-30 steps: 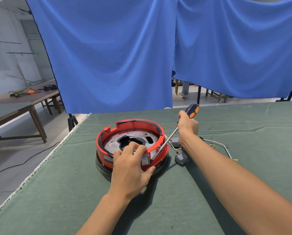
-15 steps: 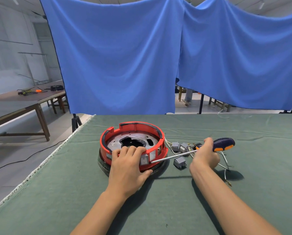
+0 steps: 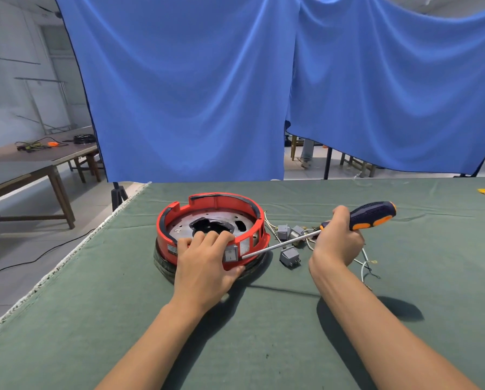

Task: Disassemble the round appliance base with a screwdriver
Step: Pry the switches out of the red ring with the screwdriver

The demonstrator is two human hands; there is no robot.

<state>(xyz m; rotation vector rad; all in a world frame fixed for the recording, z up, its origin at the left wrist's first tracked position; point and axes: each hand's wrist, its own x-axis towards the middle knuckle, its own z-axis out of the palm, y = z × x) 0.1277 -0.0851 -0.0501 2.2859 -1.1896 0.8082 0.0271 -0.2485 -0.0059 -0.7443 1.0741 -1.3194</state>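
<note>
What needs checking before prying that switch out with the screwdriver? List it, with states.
1. Base steadied: ok, left hand grips its near rim, fingers over the edge.
2. Screwdriver held firmly: ok, right hand wraps the handle.
3. Tip at the switch: ok, shaft lies low, tip just right of it.
4. Tip seated in a gap: cannot tell.
5. Left thumb away from the tip: not ok, it lies just below.
6. Loose grey parts away from the shaft: not ok, they lie under it.
</note>
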